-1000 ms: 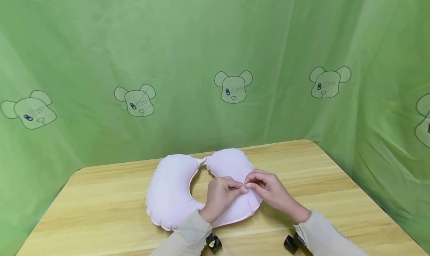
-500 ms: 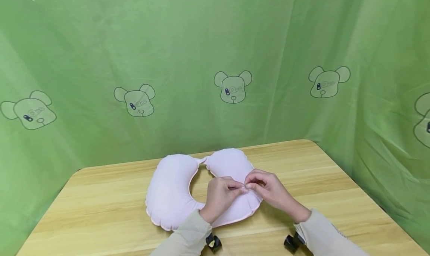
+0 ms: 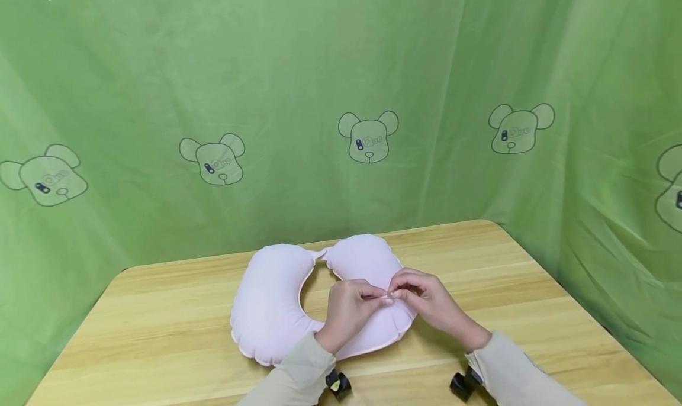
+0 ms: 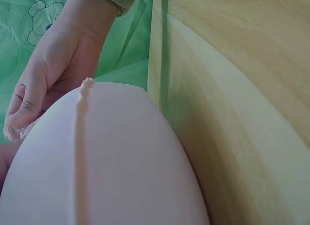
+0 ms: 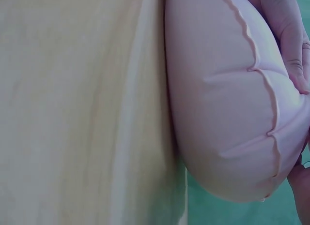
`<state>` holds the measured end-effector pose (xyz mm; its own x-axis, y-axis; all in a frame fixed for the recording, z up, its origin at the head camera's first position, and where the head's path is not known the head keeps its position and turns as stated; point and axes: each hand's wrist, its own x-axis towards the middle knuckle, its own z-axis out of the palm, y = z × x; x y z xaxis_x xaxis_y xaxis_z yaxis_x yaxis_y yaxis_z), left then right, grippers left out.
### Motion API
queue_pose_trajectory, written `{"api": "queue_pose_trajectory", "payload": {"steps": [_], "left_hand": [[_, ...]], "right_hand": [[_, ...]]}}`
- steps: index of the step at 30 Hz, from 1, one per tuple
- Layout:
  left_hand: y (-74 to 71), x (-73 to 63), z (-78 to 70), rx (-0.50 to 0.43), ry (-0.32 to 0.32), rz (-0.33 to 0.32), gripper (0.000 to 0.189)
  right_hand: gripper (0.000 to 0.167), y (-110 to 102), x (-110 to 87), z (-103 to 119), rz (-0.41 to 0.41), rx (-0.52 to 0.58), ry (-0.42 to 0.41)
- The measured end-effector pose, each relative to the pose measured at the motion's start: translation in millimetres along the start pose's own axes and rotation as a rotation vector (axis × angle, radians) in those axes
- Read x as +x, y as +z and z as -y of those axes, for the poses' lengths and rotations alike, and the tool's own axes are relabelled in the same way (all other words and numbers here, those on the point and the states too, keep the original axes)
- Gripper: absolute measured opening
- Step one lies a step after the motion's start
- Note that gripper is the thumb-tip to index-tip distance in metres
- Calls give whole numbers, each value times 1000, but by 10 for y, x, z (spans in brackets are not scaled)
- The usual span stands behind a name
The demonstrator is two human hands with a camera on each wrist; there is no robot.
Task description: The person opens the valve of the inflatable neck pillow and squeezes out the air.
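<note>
A puffed-up pale pink U-shaped neck pillow (image 3: 272, 299) lies on the wooden table. Both hands meet over its right arm. The left hand (image 3: 348, 308) pinches the air valve at the pillow's surface between thumb and fingers. From the other side, the right hand (image 3: 428, 299) also pinches this small part, fingertips against those of the left. In the left wrist view the clear plastic valve (image 4: 19, 131) shows at the right hand's fingertips. The fabric puckers beside the left thumb in the right wrist view. Fingertips hide most of the valve.
The wooden table (image 3: 160, 311) extends around the pillow on all sides. Green curtains (image 3: 298, 68) with bear-head prints hang behind and beside it. Dark wrist cameras (image 3: 338, 385) sit under the sleeves near the front. A short strap (image 3: 321, 254) joins the pillow's two ends.
Both hands keep their pinch at the same spot, with only a slight shift at the fingertips. The pillow stays in place; the head view has drifted very slightly.
</note>
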<state>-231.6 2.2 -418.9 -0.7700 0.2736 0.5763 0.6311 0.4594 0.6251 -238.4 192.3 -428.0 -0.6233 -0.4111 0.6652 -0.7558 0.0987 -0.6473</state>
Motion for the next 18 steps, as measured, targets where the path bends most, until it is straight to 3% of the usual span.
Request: {"api": "queue_pose_trajectory", "payload": {"steps": [12,18], "left_hand": [[-13,-7,-12,-7,-1,5,9],[-25,3,-16,0,9,-1,9]], "right_hand": [[20,19,-12,17,-13,20,27],[20,3,-8,25,-18,-2,97]]}}
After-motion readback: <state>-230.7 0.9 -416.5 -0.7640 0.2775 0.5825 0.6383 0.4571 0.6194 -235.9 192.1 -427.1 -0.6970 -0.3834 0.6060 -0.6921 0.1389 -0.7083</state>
